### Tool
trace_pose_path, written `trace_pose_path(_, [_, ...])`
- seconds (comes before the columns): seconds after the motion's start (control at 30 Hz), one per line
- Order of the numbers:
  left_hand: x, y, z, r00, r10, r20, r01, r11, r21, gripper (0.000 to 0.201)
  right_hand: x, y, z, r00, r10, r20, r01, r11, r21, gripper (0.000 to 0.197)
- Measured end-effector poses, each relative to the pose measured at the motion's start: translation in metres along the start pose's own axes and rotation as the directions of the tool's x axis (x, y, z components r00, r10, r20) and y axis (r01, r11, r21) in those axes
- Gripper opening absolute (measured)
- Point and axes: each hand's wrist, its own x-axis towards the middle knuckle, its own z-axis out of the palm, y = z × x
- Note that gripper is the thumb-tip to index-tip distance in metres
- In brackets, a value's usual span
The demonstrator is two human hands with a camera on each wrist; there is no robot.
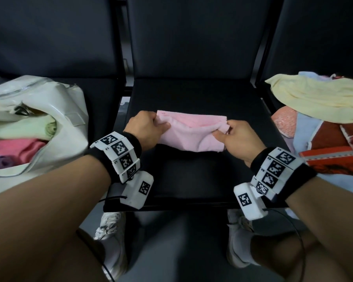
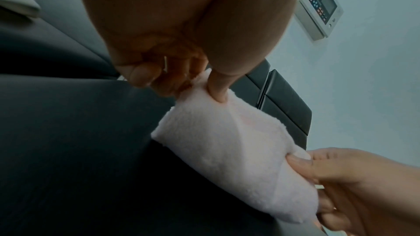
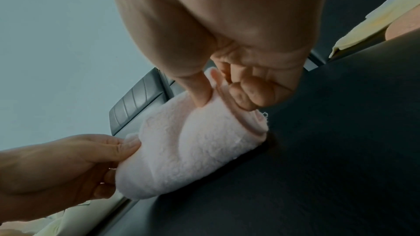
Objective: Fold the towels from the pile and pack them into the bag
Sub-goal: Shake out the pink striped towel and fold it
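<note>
A light pink towel [image 1: 192, 131], partly folded, lies on the middle black seat [image 1: 192, 176]. My left hand [image 1: 149, 126] pinches its left end between thumb and fingers, and my right hand [image 1: 231, 135] pinches its right end. In the left wrist view the thumb presses into the pink towel [image 2: 227, 143] while the right hand [image 2: 354, 186] grips the far end. The right wrist view shows the pink towel [image 3: 188, 150] lifted a little off the seat, with the left hand [image 3: 68, 168] at its other end. The white bag [image 1: 49, 110] lies open on the left seat with folded towels inside.
A pile of towels [image 1: 324, 123] in yellow, light blue, red and salmon covers the right seat. Seat backs [image 1: 192, 37] rise behind. My white shoes [image 1: 110, 251] stand on the floor below the seat edge. A wall control panel [image 2: 320, 6] shows in the left wrist view.
</note>
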Motion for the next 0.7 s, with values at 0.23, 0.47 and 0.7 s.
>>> trace_pose_path(0.23, [0.001, 0.005, 0.000, 0.980, -0.181, 0.088, 0.180, 0.984, 0.016, 0.040, 0.003, -0.002, 0.001, 0.985, 0.167, 0.031, -0.167, 0.986, -0.015, 0.042])
trace_pose_path(0.47, [0.003, 0.009, 0.004, 0.960, -0.250, 0.130, 0.240, 0.967, 0.086, 0.038, 0.002, -0.006, -0.001, 0.966, 0.256, 0.038, -0.250, 0.961, -0.119, 0.040])
trace_pose_path(0.7, [-0.002, 0.018, 0.010, 0.956, -0.240, 0.171, 0.192, 0.948, 0.254, 0.032, -0.003, -0.013, -0.003, 0.949, 0.305, 0.073, -0.280, 0.929, -0.240, 0.035])
